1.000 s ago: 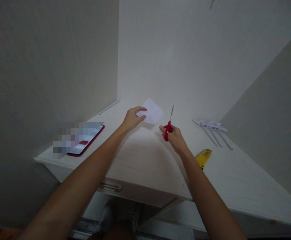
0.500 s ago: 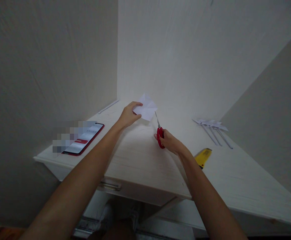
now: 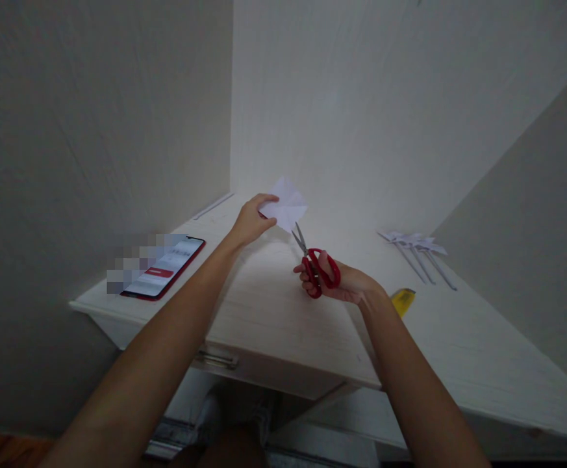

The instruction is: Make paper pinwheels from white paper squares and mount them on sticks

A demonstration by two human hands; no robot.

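Note:
My left hand (image 3: 256,220) pinches the left edge of a creased white sheet of paper (image 3: 287,203), holding it above the table. In my right hand (image 3: 329,279) is a pair of red-handled scissors (image 3: 314,265), thumb and fingers in the loops. Their blades stand apart and point up toward the paper's lower corner. Whether the tips touch the paper I cannot tell.
A phone (image 3: 166,268) with a lit screen lies on the white table (image 3: 268,305) at the left. Several paper pinwheels on sticks (image 3: 415,250) rest at the right. A yellow tool (image 3: 403,301) is partly behind my right forearm. A thin white stick (image 3: 214,205) lies along the left wall.
My right hand has turned palm up, and the scissors' blades have spread apart, their tips now by the paper's lower corner. The left hand keeps its hold on the paper.

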